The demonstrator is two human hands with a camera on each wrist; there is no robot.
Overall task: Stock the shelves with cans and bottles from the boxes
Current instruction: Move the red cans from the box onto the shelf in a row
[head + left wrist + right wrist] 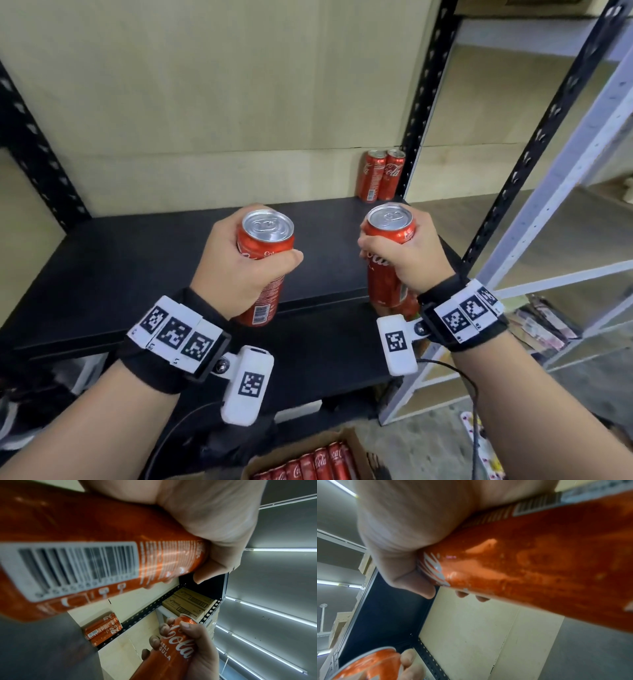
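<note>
Item 1: a red cola can [265, 246], slim and tall, which we held in our left hand [236, 270]. Our fingers were wrapped round its upper body and the thumb lay across the front; the silver top with its pull tab faced up. The can stood about upright in the air above the front of the black shelf [137, 260]. From the left wrist view its barcode side [77, 566] filled most of the picture (blurred).

Item 2: a second red cola can [388, 253], which we held in our right hand [407, 253], fingers curled round its upper half and the can upright. Its lower end hung level with the shelf's front edge; we could not tell whether it touched.

Item 3: two red cola cans [380, 174] stood upright and touching each other at the back right corner of the shelf, next to the black perforated upright [421, 102] and in front of a cardboard backing [222, 85].

Item 4: an open cardboard box [356, 442] on the floor below our arms, with a row of red cans [315, 462] lying in it.

Item 5: a pale metal rack [555, 192] beside the black one (right side), some printed packets [537, 325] on a low tier.

Item 6: brown cartons [188, 603] with barcode labels on a higher level, seen from the left wrist only.
</note>
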